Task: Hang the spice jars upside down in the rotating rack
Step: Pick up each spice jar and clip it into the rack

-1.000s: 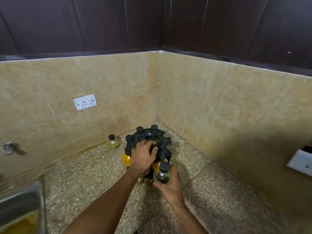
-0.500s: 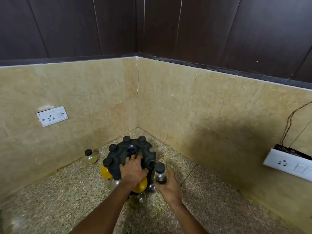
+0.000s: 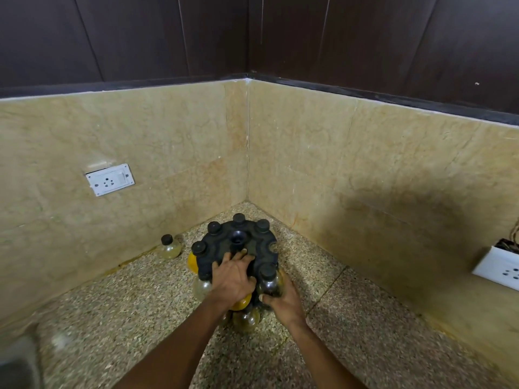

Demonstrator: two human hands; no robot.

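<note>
- Your left hand lies flat on top of the black rack, fingers spread and holding nothing.
- Your right hand curls its grip around a dark jar at the rack's near right edge, black cap up.
- One spare jar stands on the surface, left of the rack by the wall.

Roughly nine jars, one rack

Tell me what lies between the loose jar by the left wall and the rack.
Head view: only bare speckled countertop separates the loose jar from the rack; nearest is a hanging yellow jar.
</note>
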